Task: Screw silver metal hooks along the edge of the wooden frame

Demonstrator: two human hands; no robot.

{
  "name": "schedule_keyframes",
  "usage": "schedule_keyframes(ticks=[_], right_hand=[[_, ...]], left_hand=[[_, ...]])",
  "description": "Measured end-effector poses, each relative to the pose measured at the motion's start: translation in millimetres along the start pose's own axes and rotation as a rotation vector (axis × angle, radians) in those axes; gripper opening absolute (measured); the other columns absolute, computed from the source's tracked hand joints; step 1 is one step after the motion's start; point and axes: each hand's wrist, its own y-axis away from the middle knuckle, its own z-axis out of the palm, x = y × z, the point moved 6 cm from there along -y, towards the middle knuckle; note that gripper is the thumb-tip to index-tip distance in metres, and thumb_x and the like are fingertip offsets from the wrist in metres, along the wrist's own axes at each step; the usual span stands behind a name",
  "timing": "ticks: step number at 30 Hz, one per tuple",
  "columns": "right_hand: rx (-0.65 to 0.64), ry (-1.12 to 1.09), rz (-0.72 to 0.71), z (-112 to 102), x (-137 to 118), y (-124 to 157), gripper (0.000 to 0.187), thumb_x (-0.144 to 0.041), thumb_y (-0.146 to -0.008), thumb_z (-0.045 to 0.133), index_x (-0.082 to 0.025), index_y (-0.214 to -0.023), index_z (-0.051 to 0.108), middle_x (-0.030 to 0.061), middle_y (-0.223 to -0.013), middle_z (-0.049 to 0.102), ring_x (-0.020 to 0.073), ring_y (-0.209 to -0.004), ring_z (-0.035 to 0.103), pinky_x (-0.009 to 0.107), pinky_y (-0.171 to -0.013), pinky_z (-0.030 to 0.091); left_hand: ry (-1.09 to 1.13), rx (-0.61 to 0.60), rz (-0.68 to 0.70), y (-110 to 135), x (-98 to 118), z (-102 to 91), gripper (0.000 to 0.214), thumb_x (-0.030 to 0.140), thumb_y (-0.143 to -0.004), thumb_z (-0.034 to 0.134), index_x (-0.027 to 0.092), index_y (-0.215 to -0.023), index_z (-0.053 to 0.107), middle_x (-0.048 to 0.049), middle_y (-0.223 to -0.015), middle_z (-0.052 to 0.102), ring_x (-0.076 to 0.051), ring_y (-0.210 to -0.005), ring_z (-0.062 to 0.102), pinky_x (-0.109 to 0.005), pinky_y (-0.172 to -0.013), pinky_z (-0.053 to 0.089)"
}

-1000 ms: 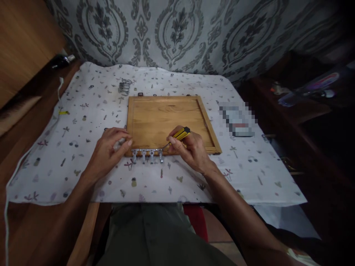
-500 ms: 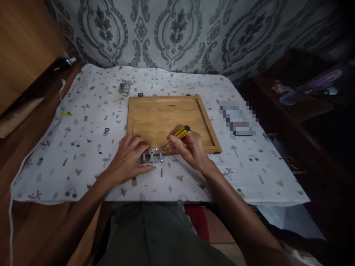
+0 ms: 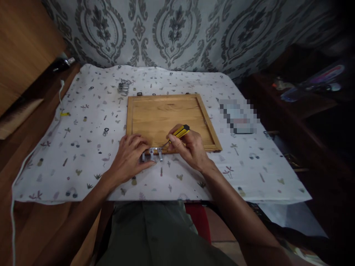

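Note:
A square wooden panel (image 3: 166, 118) with a raised frame lies on a patterned white cloth (image 3: 83, 147). A metal hook rack (image 3: 155, 152) sits along the panel's near edge. My left hand (image 3: 130, 157) rests on the rack's left part, fingers curled over it and pressing it down. My right hand (image 3: 190, 147) grips a yellow-and-black screwdriver (image 3: 179, 133), its tip at the rack's right end.
A second metal hook rack (image 3: 124, 87) lies at the back left of the cloth. A blurred flat object (image 3: 238, 118) lies right of the panel. A white cable (image 3: 59, 96) runs along the left edge. Dark furniture stands on the right.
My left hand has moved right from the panel's left corner onto the hook rack and now covers its left part. My right hand and the screwdriver have barely moved.

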Motion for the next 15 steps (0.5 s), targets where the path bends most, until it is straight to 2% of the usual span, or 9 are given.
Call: schedule_keyframes(ticks=[5,10,15], right_hand=[[0.000,0.014,-0.005,-0.2,-2.1,0.3,0.021,-0.038,-0.104,0.052,-0.022,-0.092,0.057,-0.0013,-0.067,0.062,0.0161,-0.067,0.062,0.033,-0.068,0.049],[0.010,0.020,-0.013,-0.5,-3.4,-1.1,0.026,-0.042,-0.104,0.051,-0.022,-0.090,0.057,-0.0018,-0.065,0.062,0.0157,-0.064,0.062,0.033,-0.066,0.048],[0.018,0.000,0.008,0.2,-0.2,-1.2,0.029,-0.047,-0.103,0.052,-0.022,-0.091,0.057,-0.0026,-0.066,0.062,0.0143,-0.061,0.062,0.031,-0.063,0.049]], left_hand=[[-0.017,0.001,-0.001,0.7,-0.1,-0.4,0.034,0.051,-0.088,0.076,0.022,-0.104,0.067,-0.0085,-0.119,0.067,-0.033,-0.123,0.052,-0.057,-0.104,0.041],[-0.026,0.042,-0.027,0.3,3.3,-4.5,0.057,0.064,-0.084,0.074,0.021,-0.120,0.063,-0.0111,-0.121,0.066,-0.035,-0.124,0.053,-0.058,-0.108,0.040],[-0.105,0.042,-0.012,-8.7,19.7,-1.4,0.057,0.070,-0.081,0.074,0.021,-0.111,0.067,-0.0115,-0.118,0.069,-0.038,-0.124,0.053,-0.062,-0.110,0.035]])
